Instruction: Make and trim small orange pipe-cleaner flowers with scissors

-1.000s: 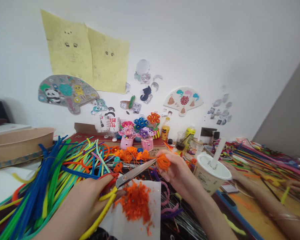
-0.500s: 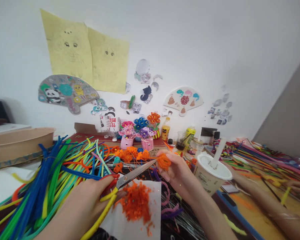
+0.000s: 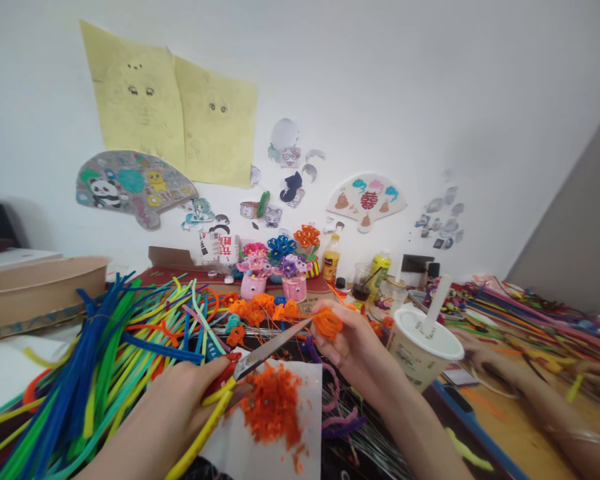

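Already a heap of orange trimmings lies on the near paper; left hand grips scissors, right hand pinches the orange flower, seemingly unfinished.

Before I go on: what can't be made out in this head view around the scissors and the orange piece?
- Scissors: handles hidden inside the left hand.
- Orange piece: its shape is covered by the right hand and its fingers.
- Blade tips: whether they touch the orange piece is too small to tell.
- Cup: label blurred; contents hidden by its lid.
- Co-worker's arm: cut off by the right edge.
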Demonstrator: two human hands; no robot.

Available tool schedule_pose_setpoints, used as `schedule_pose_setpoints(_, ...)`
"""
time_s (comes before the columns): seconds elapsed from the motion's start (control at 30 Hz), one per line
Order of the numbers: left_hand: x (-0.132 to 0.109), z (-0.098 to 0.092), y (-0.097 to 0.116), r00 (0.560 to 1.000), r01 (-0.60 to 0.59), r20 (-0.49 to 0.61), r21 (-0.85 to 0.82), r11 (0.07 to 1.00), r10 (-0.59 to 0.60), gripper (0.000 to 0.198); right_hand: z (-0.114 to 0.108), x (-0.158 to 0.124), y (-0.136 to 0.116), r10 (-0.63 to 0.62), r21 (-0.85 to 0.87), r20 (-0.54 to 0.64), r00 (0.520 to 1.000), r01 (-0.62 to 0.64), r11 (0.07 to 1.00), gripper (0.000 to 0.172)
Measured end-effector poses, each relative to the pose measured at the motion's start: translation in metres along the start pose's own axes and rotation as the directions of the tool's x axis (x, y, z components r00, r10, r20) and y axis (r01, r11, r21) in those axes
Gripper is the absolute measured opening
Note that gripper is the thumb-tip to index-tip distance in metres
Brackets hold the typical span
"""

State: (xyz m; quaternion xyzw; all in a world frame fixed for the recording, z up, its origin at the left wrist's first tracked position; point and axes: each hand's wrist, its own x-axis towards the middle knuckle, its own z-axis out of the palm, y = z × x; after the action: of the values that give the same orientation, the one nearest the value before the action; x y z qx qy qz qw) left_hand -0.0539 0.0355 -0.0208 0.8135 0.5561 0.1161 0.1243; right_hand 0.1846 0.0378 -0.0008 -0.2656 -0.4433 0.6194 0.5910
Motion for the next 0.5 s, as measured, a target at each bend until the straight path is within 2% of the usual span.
schedule_pose_setpoints(0.13,0.003,0.005,-0.005,0.999,-0.04,-0.019,-0.156,0.987,0.037,0.042,-0.002,0.001,0.003,0.006,0.026,0.005,1.0,-0.006,1.0,0.02)
schedule_pose_setpoints(0.23,0.005,0.008,-0.01,0.992,-0.065,-0.124,-0.327,0.943,0.025,0.033,-0.002,0.002,0.004,0.005,0.034,0.009,1.0,-0.005,0.999,0.019)
schedule_pose_setpoints(0.33,0.005,0.007,-0.008,0.971,-0.037,-0.226,-0.468,0.883,-0.08,0.033,-0.002,0.002,0.004,0.037,0.037,0.028,0.999,-0.038,0.999,0.022)
schedule_pose_setpoints(0.43,0.004,0.001,0.003,0.947,0.073,-0.205,-0.615,0.785,-0.248,0.045,-0.002,0.0,0.005,0.092,0.018,0.075,0.993,-0.093,0.995,0.022)
schedule_pose_setpoints(0.5,0.003,-0.004,0.01,0.922,0.104,-0.185,-0.729,0.677,-0.341,0.05,-0.001,-0.001,0.008,0.115,-0.015,0.106,0.988,-0.114,0.993,0.021)
